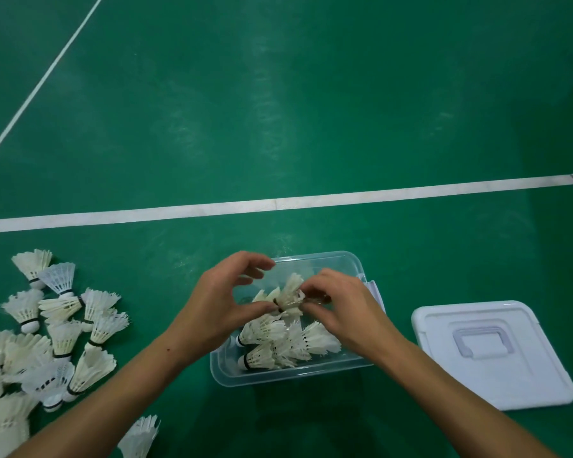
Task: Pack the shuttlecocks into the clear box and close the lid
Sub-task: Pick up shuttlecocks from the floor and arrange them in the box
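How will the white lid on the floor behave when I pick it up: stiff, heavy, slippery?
The lid looks like a flat moulded plastic panel, so probably stiff and light. Its glossy surface may be slippery. The recessed handle on top likely offers the surest hold, since it lies flat on the floor.

Both hands crowd the clear box [291,375] mouth; loose shuttlecocks [63,328] block the floor left, lid [490,355] right; green floor [278,110] beyond lies open

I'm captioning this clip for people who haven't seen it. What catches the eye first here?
Two hands, left hand and right hand, meet over the clear box at bottom centre, pinching a shuttlecock above others inside. A loose shuttlecock pile lies left; the white lid lies right.
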A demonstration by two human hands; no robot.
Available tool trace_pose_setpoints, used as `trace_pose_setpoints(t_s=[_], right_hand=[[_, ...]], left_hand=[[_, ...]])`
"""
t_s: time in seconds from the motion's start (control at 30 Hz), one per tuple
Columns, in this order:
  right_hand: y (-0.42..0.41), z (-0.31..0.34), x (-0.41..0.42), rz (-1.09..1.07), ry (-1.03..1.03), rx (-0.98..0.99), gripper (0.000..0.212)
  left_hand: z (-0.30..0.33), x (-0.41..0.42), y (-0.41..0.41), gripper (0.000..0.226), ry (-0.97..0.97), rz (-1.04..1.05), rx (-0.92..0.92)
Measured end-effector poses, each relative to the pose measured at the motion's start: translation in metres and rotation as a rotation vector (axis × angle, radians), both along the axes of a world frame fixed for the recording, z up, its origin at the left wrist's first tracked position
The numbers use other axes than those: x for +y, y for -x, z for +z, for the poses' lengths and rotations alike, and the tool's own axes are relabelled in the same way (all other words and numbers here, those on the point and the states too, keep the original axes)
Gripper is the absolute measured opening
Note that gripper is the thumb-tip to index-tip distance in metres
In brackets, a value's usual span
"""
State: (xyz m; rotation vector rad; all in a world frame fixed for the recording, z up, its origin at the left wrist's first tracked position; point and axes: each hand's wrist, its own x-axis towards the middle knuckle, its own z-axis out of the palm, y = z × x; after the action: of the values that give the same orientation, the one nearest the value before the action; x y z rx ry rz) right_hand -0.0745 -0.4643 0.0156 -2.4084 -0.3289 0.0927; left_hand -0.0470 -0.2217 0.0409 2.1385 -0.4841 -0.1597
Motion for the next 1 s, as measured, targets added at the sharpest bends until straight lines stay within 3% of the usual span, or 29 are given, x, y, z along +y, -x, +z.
trace_pose_setpoints(t_s=[0.17,0.27,0.47,0.67,0.73,1.0], right_hand=[[0.009,-0.018,0.008,-0.076,0.163,0.070,0.014],[0.008,-0.030,0.024,-0.067,0.198,0.105,0.012],[-0.001,-0.053,0.038,-0.044,0.212,0.239,0.021],[-0.011,-0.058,0.034,-0.079,0.080,0.460,0.025],[-0.010,-0.052,0.028,-0.095,0.023,0.498,0.036],[-0.018,0.020,0.015,-0.143,-0.062,0.304,0.059]], left_hand=[[-0.031,0.006,0.019,0.061,-0.151,0.128,0.407],[-0.044,0.000,0.025,0.068,-0.215,0.123,0.501],[-0.057,-0.011,0.020,0.072,-0.211,0.171,0.513],[-0.054,-0.016,0.017,0.079,-0.204,0.161,0.566],[-0.049,-0.015,0.019,0.079,-0.184,0.162,0.567],[0.010,0.016,0.022,0.065,-0.087,0.183,0.287]])
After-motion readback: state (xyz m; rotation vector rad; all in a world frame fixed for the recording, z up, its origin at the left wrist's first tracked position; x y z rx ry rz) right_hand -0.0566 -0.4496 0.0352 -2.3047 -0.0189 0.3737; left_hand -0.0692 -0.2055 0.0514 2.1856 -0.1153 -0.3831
